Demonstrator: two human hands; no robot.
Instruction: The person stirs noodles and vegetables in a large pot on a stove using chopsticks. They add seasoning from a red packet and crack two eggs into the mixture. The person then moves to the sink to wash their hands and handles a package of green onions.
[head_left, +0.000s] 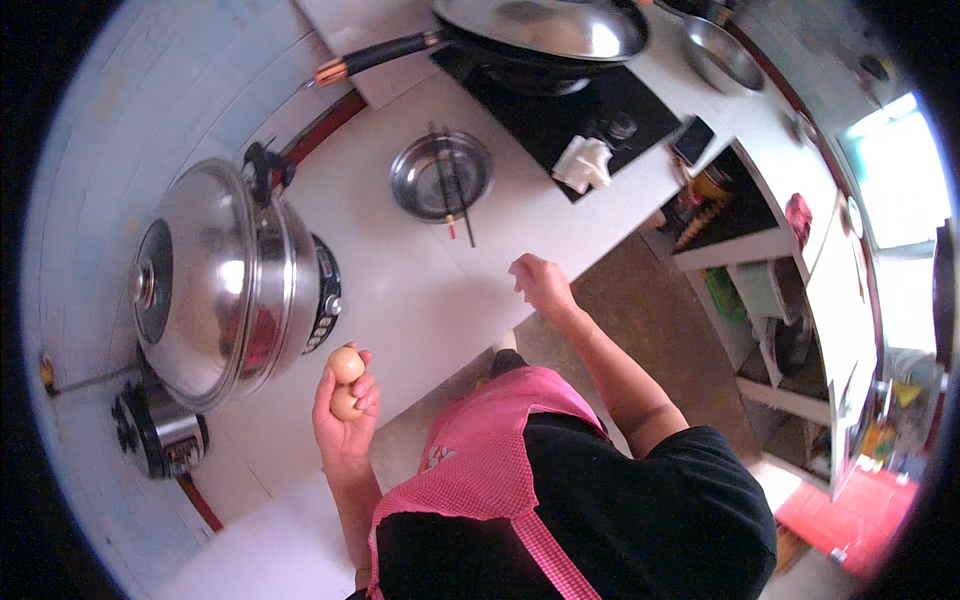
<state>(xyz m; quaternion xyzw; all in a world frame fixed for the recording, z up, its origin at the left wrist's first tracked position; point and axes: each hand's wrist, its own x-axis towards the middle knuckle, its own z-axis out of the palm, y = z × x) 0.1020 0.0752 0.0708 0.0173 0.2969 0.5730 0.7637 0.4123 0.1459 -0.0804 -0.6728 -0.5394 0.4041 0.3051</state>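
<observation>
Two pale round eggs (346, 365) are held one above the other in my left hand (351, 420), over the edge of the white countertop (405, 300). My right hand (541, 283) hovers at the counter's front edge with its fingers curled; whether anything small is inside cannot be told. Beyond it lies a stainless steel bowl (411, 180) with a pair of dark chopsticks (466, 217) resting across it. A large lidded steel electric pot (206, 277) stands left of the bowl, near my left hand.
A lidded wok (540, 45) sits on a black cooktop (637, 97), its handle (375, 56) reaching left. A folded white cloth (583, 163) and a phone (693, 140) lie nearby. A small cooker (161, 431) stands far left, open shelves (750, 247) at right.
</observation>
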